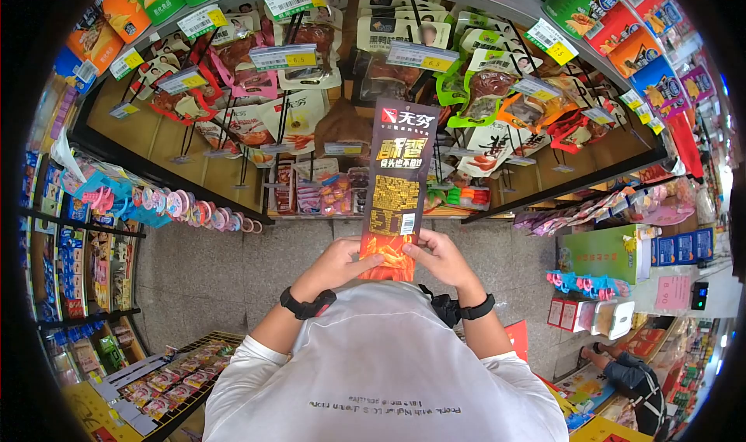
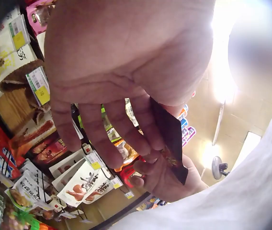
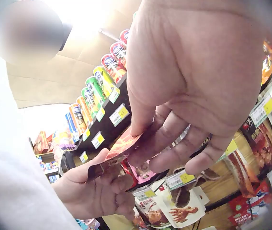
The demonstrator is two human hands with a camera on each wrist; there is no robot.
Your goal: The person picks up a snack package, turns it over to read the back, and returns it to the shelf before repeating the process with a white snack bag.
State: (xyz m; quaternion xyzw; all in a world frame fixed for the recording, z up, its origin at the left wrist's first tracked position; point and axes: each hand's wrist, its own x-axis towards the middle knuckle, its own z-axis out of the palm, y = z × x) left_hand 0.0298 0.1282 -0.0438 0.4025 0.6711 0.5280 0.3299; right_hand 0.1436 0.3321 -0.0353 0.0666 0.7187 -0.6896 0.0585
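A long, flat snack packet [image 1: 398,186], dark brown above and orange-red at its lower end, stands upright before the person's chest. Its printed back, with a barcode and a block of yellow text, faces up toward the head camera. The left hand [image 1: 347,260] pinches the lower left edge, thumb on the near face and fingers behind. On the lower right edge the right hand [image 1: 443,259] does the same. Seen from the right wrist, the packet [image 3: 121,146] is nearly edge-on between thumb and fingers of both hands. Most of the fingers are hidden behind it in the head view.
A shelf of hanging snack bags [image 1: 303,123] with price tags [image 1: 284,57] faces the person, canisters [image 1: 579,7] along its top. Racks of goods [image 1: 78,263] line the left. A low wire display [image 1: 175,380] stands lower left. Another person [image 1: 633,380] is at lower right.
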